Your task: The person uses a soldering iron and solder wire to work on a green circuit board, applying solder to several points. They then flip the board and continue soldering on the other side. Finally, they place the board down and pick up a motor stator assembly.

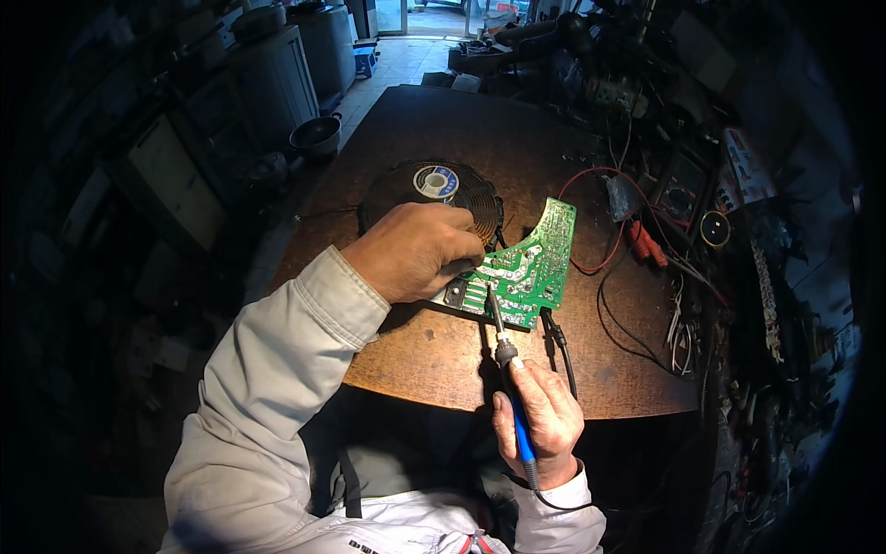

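Observation:
A green circuit board (554, 249) lies solder side up on the wooden table, its upper left edge curved. My right hand (552, 420) grips a soldering iron (523, 434) by its blue and black handle. The iron's metal tip points up to the board and meets its lower middle part, among the silvery solder joints. Over the board's left edge, my left hand (415, 247) is closed in a pinch; what its fingertips hold is hidden. Just beyond that hand lies a round dark coil (478, 198), with a spool of solder (435, 182) resting on top.
A black cable (561, 346) leaves the board's near edge. To the right lie red clips (649, 245) on a red lead, a dark meter (678, 198), a tape roll (714, 228) and tangled wires (683, 337). A pan (316, 136) stands left beyond the wooden table (443, 374).

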{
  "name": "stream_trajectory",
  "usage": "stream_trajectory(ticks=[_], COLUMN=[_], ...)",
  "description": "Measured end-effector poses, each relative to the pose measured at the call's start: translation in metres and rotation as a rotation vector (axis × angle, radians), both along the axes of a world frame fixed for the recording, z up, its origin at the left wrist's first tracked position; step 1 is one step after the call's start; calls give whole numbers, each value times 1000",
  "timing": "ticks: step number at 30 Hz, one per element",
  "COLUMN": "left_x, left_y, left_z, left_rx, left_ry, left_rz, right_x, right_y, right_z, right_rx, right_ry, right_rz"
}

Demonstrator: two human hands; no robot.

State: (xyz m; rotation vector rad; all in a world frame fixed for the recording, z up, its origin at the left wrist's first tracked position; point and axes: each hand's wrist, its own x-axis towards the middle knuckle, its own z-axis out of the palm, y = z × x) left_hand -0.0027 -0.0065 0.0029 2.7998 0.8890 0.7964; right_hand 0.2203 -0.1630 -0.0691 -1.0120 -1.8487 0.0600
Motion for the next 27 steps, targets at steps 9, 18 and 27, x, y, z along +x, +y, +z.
stream_trajectory(ticks=[9,18,27], left_x=[0,2,1], left_y=[2,0,1], left_z=[-3,-2,-3], left_rx=[38,42,49], left_ry=[2,18,5], left_rz=[-16,-2,1], right_x=[-2,-3,-3], right_y=[1,3,2], right_z=[-4,-6,-4], right_rx=[76,115,96], right_ry=[-95,-120,-127], right_rz=[-18,-18,-24])
